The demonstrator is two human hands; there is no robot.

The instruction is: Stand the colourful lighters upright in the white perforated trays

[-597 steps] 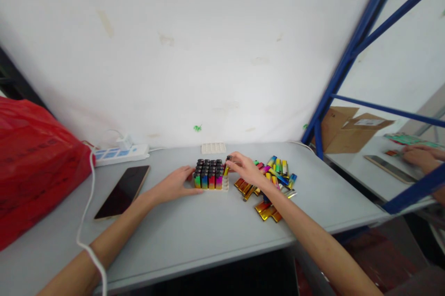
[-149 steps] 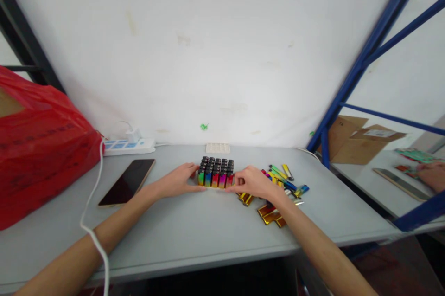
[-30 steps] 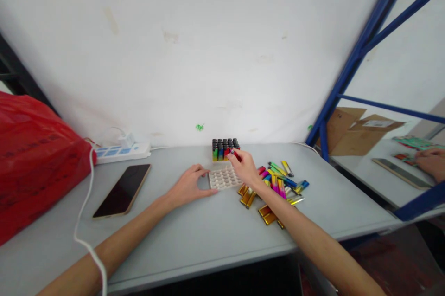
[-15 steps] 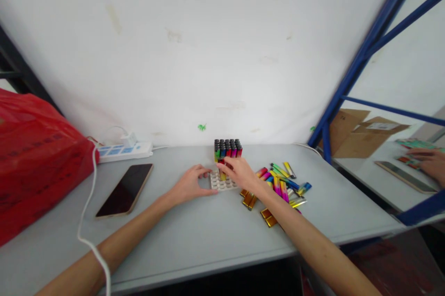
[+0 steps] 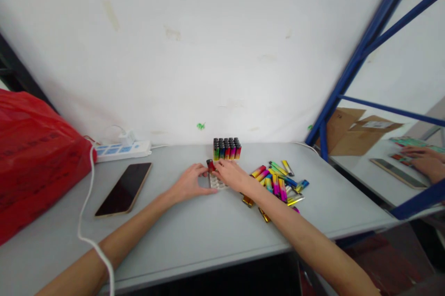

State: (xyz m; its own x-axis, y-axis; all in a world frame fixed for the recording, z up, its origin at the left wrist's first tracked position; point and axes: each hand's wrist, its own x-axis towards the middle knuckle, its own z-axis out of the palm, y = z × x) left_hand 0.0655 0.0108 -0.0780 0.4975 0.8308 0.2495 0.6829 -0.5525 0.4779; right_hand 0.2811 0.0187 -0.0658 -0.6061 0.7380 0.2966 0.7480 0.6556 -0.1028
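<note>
Red lighter (image 5: pixel 210 165) is pinched by the right hand (image 5: pixel 229 174) just beside the left hand (image 5: pixel 192 183), by which a white tray (image 5: pixel 217 183) is gripped at left.

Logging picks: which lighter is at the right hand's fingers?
The red lighter at the far left of the white tray, apart from the packed block behind and loose pile.

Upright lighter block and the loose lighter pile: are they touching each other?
Apart. The head view shows grey tabletop between the upright lighter block and the loose lighter pile.
</note>
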